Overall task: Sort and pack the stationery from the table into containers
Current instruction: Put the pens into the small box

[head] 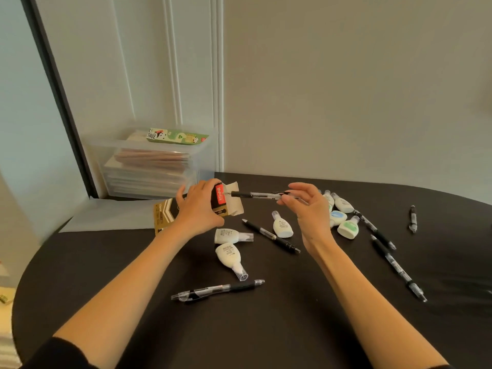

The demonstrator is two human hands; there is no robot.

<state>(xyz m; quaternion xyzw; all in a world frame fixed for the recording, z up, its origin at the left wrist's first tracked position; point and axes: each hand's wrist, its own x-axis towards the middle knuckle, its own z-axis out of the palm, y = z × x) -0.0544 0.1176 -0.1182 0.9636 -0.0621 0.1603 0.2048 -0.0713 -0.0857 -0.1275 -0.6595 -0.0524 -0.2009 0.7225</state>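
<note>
My left hand (pixel 198 209) grips a black and gold cardboard pen box (pixel 166 213) with a red label, held above the table with its open flap end facing right. My right hand (pixel 306 206) pinches the rear of a black pen (pixel 255 194). The pen lies level and its tip touches the box opening. Several more black pens lie on the dark round table (pixel 266 328), one near the front (pixel 218 288) and one in the middle (pixel 271 235). Several white correction tapes are scattered there too, two of them left of centre (pixel 230 253).
A clear plastic drawer box (pixel 151 161) full of paper packs stands beyond the table's far left edge, with a green packet on top. More pens lie at the right (pixel 399 267), one alone at the far right (pixel 412 218). Walls rise behind the table.
</note>
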